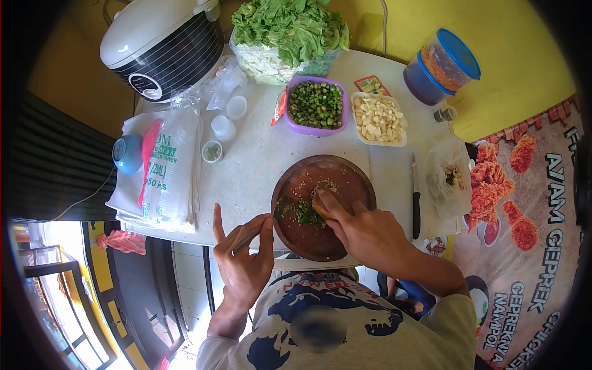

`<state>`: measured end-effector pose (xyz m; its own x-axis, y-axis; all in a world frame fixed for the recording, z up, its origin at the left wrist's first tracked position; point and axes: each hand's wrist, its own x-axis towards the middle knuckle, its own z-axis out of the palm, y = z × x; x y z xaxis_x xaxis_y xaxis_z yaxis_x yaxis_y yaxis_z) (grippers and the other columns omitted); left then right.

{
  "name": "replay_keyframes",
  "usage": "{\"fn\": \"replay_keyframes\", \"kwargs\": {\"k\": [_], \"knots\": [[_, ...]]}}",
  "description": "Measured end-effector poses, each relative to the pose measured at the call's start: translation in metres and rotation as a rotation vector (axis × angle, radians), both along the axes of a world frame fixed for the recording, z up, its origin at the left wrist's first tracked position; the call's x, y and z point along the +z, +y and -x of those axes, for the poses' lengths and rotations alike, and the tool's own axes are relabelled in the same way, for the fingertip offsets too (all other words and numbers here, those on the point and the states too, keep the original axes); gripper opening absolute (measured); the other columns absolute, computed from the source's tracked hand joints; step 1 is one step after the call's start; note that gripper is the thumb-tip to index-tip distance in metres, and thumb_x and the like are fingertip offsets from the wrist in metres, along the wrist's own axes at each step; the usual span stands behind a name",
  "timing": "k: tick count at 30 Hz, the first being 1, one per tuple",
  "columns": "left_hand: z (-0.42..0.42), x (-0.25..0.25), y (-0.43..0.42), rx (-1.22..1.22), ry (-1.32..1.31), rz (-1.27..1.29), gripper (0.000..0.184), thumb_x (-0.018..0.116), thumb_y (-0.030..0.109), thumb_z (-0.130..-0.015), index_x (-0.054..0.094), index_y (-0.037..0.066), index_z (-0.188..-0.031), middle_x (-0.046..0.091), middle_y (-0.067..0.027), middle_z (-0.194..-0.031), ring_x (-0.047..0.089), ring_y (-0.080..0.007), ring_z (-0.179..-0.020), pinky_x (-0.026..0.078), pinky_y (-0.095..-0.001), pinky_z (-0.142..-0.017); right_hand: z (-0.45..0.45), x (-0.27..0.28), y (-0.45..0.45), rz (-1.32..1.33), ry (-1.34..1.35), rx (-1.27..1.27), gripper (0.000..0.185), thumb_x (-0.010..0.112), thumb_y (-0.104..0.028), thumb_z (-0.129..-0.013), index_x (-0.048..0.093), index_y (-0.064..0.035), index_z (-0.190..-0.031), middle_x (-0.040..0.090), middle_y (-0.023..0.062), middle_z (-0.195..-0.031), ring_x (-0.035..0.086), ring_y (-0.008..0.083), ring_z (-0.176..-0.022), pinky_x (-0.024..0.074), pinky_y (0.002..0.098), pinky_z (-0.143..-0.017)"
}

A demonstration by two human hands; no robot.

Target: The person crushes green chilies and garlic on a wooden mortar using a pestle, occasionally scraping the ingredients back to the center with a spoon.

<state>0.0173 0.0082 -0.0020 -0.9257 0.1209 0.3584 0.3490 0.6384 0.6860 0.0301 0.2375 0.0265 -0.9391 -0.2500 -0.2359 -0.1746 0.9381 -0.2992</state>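
Observation:
A round brown mortar point(320, 243) sits at the table's front edge, with chopped green chilli point(304, 213) and pale crushed bits inside. My right hand point(361, 228) reaches in from the right, its fingers wrapped over a tan pestle point(320, 206) that rests against the mortar's floor. At the mortar's left rim is my left hand point(243, 259), pinching a thin metal utensil point(248, 239); its far end is hidden, so its exact kind is unclear. The left index fingertip and thumb are close to the rim, while another finger sticks out.
Behind the mortar stand a purple tub point(316, 105) of cut green chillies and a white tray point(379, 120) of pale chopped pieces. A knife point(415, 197) lies to the right. Plastic bags point(179, 166), a pink spoon point(149, 161) and small cups point(223, 128) occupy the left.

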Motion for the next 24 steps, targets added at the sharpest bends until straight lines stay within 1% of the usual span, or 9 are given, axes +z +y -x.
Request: {"fn": "replay_keyframes", "kwargs": {"k": [3, 5, 9, 11, 15, 17, 18, 20, 24], "knots": [[0.000, -0.001, 0.001, 0.001, -0.026, -0.015, 0.006, 0.072, 0.001, -0.089, 0.076, 0.000, -0.093, 0.078, -0.0098, -0.083, 0.075, -0.0231, -0.068, 0.023, -0.0582, -0.122, 0.014, 0.003, -0.006, -0.018, -0.035, 0.072, 0.054, 0.059, -0.031, -0.102, 0.044, -0.0139, -0.151, 0.067, 0.0250, -0.087, 0.069, 0.0394, -0.061, 0.0551, 0.0465, -0.052], [0.003, 0.000, 0.003, 0.010, -0.046, -0.015, 0.006, 0.073, 0.001, -0.089, 0.076, 0.000, -0.093, 0.078, -0.0099, -0.083, 0.075, -0.0230, -0.069, 0.023, -0.0582, -0.122, 0.023, 0.002, -0.006, -0.016, 0.015, 0.157, 0.051, 0.058, -0.023, -0.100, 0.045, -0.0077, -0.147, 0.066, 0.0233, -0.075, 0.069, 0.0391, -0.058, 0.0548, 0.0475, -0.050], [0.006, -0.002, 0.002, 0.002, -0.027, -0.019, 0.006, 0.073, 0.002, -0.089, 0.076, 0.000, -0.093, 0.078, -0.0101, -0.084, 0.075, -0.0233, -0.069, 0.023, -0.0578, -0.123, 0.030, 0.008, 0.000, -0.039, -0.030, 0.193, 0.050, 0.058, -0.022, -0.100, 0.048, -0.0055, -0.145, 0.066, 0.0227, -0.073, 0.069, 0.0389, -0.060, 0.0546, 0.0479, -0.051], [0.001, -0.003, 0.001, -0.007, -0.050, -0.013, 0.006, 0.073, 0.002, -0.089, 0.076, 0.000, -0.093, 0.078, -0.0101, -0.084, 0.075, -0.0235, -0.069, 0.023, -0.0576, -0.123, 0.028, 0.006, -0.004, -0.052, -0.062, 0.150, 0.052, 0.061, -0.029, -0.100, 0.047, -0.0143, -0.148, 0.068, 0.0243, -0.082, 0.069, 0.0401, -0.063, 0.0545, 0.0499, -0.054], [0.001, -0.006, 0.008, -0.008, -0.012, -0.028, 0.006, 0.072, 0.002, -0.090, 0.076, -0.001, -0.094, 0.078, -0.0096, -0.085, 0.075, -0.0231, -0.069, 0.022, -0.0572, -0.123, 0.043, 0.012, 0.007, -0.005, -0.164, 0.132, 0.051, 0.060, -0.027, -0.101, 0.048, -0.0125, -0.148, 0.070, 0.0251, -0.087, 0.069, 0.0428, -0.068, 0.0544, 0.0500, -0.062], [0.003, -0.013, 0.013, -0.021, 0.044, -0.037, 0.007, 0.072, 0.003, -0.090, 0.076, 0.000, -0.096, 0.078, -0.0095, -0.084, 0.073, -0.0218, -0.064, 0.022, -0.0572, -0.123, 0.042, -0.003, 0.029, 0.329, -0.108, 0.046, 0.052, 0.061, -0.025, -0.101, 0.048, -0.0110, -0.149, 0.071, 0.0236, -0.092, 0.068, 0.0447, -0.077, 0.0526, 0.0500, -0.071], [0.003, -0.014, 0.017, -0.015, 0.046, -0.042, 0.007, 0.072, 0.003, -0.090, 0.076, 0.000, -0.096, 0.078, -0.0095, -0.084, 0.073, -0.0218, -0.064, 0.022, -0.0572, -0.123, 0.037, -0.007, 0.035, 0.324, -0.107, 0.052, 0.052, 0.061, -0.025, -0.101, 0.048, -0.0110, -0.149, 0.071, 0.0236, -0.092, 0.068, 0.0447, -0.077, 0.0526, 0.0500, -0.071], [0.005, -0.015, 0.025, -0.051, 0.019, -0.082, 0.009, 0.073, 0.003, -0.090, 0.076, 0.000, -0.098, 0.077, -0.0091, -0.081, 0.071, -0.0206, -0.060, 0.023, -0.0573, -0.123, 0.025, -0.012, 0.043, 0.426, 0.051, 0.008, 0.051, 0.057, -0.029, -0.103, 0.048, -0.0129, -0.150, 0.070, 0.0224, -0.089, 0.067, 0.0448, -0.076, 0.0504, 0.0521, -0.074], [0.002, -0.015, 0.030, -0.076, 0.024, -0.089, 0.011, 0.073, 0.002, -0.089, 0.076, 0.001, -0.100, 0.076, -0.0080, -0.076, 0.070, -0.0193, -0.058, 0.023, -0.0577, -0.123, 0.013, -0.013, 0.046, 0.303, 0.054, 0.018, 0.056, 0.065, -0.023, -0.098, 0.048, -0.0160, -0.151, 0.071, 0.0219, -0.095, 0.067, 0.0434, -0.081, 0.0512, 0.0497, -0.073]]}}
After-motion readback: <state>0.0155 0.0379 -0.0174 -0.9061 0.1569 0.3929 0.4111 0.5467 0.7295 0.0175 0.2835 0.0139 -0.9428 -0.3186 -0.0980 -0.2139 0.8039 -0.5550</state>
